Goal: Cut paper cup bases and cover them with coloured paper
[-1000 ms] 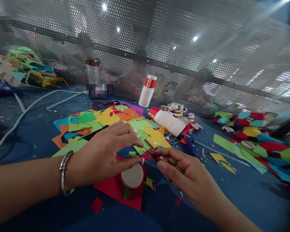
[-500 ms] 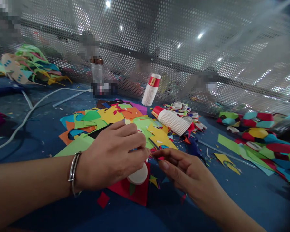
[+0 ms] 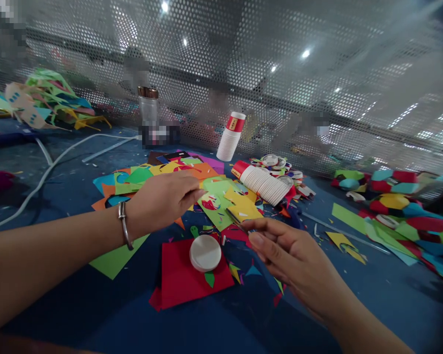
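My left hand point(image 3: 166, 196), with a silver bangle at the wrist, reaches over the pile of coloured paper point(image 3: 136, 175). Its fingers are curled and its thumb lies against them; whatever they may hold is hidden. Between the thumb and fingers of my right hand point(image 3: 280, 250) is a thin pointed metal tool point(image 3: 235, 219), its tip up and to the left. In front of both hands a round white paper-cup base point(image 3: 205, 253) rests on a red paper sheet point(image 3: 177, 278). A green paper leaf shape point(image 3: 209, 280) shows at its lower edge, and a small green piece point(image 3: 194, 231) lies above it.
One stack of paper cups point(image 3: 229, 142) stands at the back; another stack point(image 3: 264, 184) lies on its side. Colourful paper shapes point(image 3: 395, 201) lie at the right. A white cable point(image 3: 55, 162) crosses the left. Behind the table rises a perforated metal screen point(image 3: 206, 64).
My left hand has moved away from the white cup base, up and left to the paper pile, uncovering the base and red sheet. My right hand has shifted slightly, still holding the thin tool.
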Motion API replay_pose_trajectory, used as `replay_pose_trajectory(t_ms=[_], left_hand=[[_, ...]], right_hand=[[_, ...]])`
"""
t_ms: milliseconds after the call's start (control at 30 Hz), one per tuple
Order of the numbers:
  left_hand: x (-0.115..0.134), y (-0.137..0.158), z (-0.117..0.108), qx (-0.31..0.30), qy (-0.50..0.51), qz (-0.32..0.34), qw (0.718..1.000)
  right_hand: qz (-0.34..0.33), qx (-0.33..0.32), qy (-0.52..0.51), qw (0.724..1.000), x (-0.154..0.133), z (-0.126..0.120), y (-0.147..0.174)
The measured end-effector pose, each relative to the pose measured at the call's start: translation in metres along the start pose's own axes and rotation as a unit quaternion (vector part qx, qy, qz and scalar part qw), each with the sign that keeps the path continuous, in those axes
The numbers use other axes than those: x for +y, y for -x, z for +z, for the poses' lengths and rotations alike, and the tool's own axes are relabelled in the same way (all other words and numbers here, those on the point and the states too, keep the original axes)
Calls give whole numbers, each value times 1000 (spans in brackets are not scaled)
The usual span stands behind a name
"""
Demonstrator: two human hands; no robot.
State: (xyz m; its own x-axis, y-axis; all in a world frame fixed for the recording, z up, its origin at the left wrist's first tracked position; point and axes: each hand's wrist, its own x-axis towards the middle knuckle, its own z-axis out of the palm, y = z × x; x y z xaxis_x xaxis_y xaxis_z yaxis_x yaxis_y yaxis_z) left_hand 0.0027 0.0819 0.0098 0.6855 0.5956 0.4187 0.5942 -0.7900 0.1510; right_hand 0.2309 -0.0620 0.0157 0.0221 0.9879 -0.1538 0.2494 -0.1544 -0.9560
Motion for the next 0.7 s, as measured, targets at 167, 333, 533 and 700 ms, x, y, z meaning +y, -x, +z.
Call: replay_pose_trajectory(t_ms=[167,333,533,700], left_hand=[[-8,1,8,-33,-27,-60,997],[15,16,-6,-95,-15,-21,995],[29,31,-14,-183,38,-20,982],[31,32,-11,-181,80,-15,980]], right_hand=[[4,5,10,1000,-1,-2,1],[7,2,15,1000,-1,-2,1],[-3,6,28,1000,3,-2,-1],[-2,-9,43,999,2,-1,-2]])
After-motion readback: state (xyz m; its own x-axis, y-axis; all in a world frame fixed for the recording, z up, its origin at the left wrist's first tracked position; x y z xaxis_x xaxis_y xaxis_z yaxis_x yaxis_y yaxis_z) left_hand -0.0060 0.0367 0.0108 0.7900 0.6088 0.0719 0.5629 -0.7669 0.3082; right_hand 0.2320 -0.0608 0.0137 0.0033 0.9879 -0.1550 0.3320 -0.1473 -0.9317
